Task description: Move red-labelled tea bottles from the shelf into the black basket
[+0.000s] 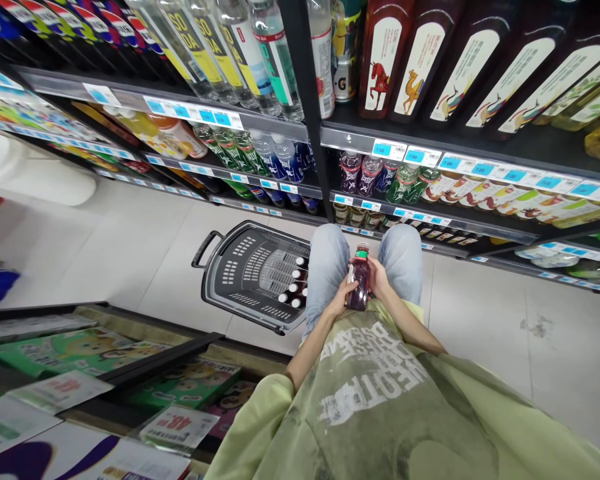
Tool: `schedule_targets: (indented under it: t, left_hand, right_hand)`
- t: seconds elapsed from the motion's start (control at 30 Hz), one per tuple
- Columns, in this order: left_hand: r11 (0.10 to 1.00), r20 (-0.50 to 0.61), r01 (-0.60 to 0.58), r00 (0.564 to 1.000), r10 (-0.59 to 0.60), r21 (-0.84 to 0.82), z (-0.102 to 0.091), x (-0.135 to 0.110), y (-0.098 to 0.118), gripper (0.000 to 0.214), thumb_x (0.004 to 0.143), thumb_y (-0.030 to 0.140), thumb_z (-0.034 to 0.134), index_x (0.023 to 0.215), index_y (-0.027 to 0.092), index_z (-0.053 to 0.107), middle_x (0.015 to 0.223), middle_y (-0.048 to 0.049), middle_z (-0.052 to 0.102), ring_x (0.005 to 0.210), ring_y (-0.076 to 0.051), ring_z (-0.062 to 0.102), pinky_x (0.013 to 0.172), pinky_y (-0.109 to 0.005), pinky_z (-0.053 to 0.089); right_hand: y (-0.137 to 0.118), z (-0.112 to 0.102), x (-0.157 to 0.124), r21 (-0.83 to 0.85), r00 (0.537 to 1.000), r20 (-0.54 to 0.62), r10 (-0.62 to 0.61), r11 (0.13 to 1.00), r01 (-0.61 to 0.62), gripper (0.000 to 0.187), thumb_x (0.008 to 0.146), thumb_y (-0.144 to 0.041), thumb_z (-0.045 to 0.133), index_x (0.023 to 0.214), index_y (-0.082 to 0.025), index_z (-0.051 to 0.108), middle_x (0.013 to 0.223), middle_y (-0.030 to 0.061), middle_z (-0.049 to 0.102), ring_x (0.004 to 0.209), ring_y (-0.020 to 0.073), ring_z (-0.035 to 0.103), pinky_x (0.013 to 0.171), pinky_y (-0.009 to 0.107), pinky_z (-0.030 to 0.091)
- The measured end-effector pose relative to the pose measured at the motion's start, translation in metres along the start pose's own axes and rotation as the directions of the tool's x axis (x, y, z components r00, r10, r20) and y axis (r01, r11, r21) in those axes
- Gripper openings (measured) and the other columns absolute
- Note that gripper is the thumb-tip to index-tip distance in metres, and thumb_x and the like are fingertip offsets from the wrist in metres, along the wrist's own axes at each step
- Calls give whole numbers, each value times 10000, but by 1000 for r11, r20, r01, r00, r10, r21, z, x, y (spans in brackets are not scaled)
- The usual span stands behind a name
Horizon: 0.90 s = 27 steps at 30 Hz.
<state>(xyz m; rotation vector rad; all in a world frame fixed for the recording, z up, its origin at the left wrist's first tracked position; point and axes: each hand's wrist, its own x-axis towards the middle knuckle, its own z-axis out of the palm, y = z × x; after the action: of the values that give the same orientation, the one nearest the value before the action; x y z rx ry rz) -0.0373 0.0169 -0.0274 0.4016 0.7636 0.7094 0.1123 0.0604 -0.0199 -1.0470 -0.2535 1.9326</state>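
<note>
A small bottle of dark purple drink (359, 283) with a green cap is held upright in front of my belly, over my knees. My left hand (341, 297) wraps its lower left side. My right hand (379, 277) closes on its right side, near the label. Both hands grip the same bottle. Left of my legs on the floor stands a grey shopping basket (240, 267) with several dark bottles with white caps (296, 285) along its right side.
Black drink shelves (430, 143) with blue price tags run across the top, filled with soda, juice and water bottles. A low display with boxed goods and price cards (180, 427) lies at the lower left. Pale floor tiles (505, 320) spread to the right.
</note>
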Motion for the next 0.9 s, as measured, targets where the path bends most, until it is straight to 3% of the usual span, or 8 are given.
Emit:
schedule_targets:
  t: [0.1, 0.13, 0.2, 0.27, 0.33, 0.43, 0.57, 0.9]
  left_hand:
    - [997, -1, 65, 998, -65, -50, -1, 3, -1, 845, 826, 663, 756, 1452, 139, 539, 1030, -153, 795, 857, -309, 786, 777, -417, 634]
    - [993, -24, 103, 994, -104, -59, -1, 5, -2, 804, 871, 687, 696, 1422, 114, 577, 1033, -170, 796, 876, -311, 786, 789, -419, 638]
    - [986, -98, 157, 982, -163, -64, -1, 8, -6, 746, 945, 699, 589, 1370, 89, 638, 1055, -186, 797, 916, -307, 783, 838, -431, 642]
    - [989, -176, 138, 973, -146, -58, -1, 12, -10, 686, 986, 670, 552, 1374, 115, 658, 1107, -162, 801, 983, -287, 777, 935, -439, 627]
    - [996, -214, 73, 973, -83, -51, -1, 16, -14, 625, 1012, 637, 538, 1391, 157, 665, 1189, -125, 794, 1095, -265, 754, 1069, -438, 572]
    - [999, -209, 15, 978, -25, -48, -2, 21, -19, 615, 1050, 637, 455, 1371, 173, 698, 1299, -104, 763, 1276, -258, 679, 1232, -444, 431]
    - [998, -186, 2, 982, -13, -62, -6, 27, -24, 651, 1058, 667, 384, 1394, 203, 694, 1393, -83, 718, 1397, -255, 597, 1313, -448, 299]
    - [997, -174, 13, 984, -26, -74, -5, 29, -24, 654, 1057, 662, 385, 1415, 200, 679, 1431, -85, 692, 1432, -259, 566, 1322, -455, 278]
  right_hand:
    - [-1, -2, -4, -52, 996, 54, 77, 996, -74, 563, 907, -648, 606, 1158, -167, 755, 897, 76, 791, 356, 105, 438, 276, 259, 213]
    - [-1, -2, -4, -55, 996, 50, 69, 996, -67, 564, 900, -649, 627, 1159, -165, 756, 891, 72, 790, 355, 99, 432, 281, 256, 223]
    - [0, -1, -3, -42, 1000, 0, -2, 999, 2, 516, 867, -615, 704, 1100, -159, 770, 886, 66, 789, 438, 118, 536, 339, 251, 353]
    - [1, 1, -1, -23, 992, -74, -99, 995, 98, 451, 818, -560, 788, 1022, -158, 782, 904, 65, 793, 619, 159, 668, 493, 254, 512]
    - [3, 2, 2, -19, 981, -122, -149, 989, 148, 421, 775, -531, 839, 979, -166, 787, 936, 66, 800, 775, 191, 724, 654, 266, 581]
    - [5, 2, 5, -50, 978, -126, -164, 986, 159, 429, 730, -553, 866, 950, -192, 793, 972, 59, 807, 864, 215, 738, 750, 290, 589]
    - [7, 2, 5, -112, 977, -100, -190, 978, 179, 438, 687, -563, 887, 932, -209, 804, 989, 40, 810, 885, 213, 735, 786, 297, 576]
    - [7, 3, 5, -123, 976, -103, -190, 977, 177, 432, 706, -577, 868, 935, -217, 800, 984, 49, 810, 951, 238, 747, 835, 324, 590]
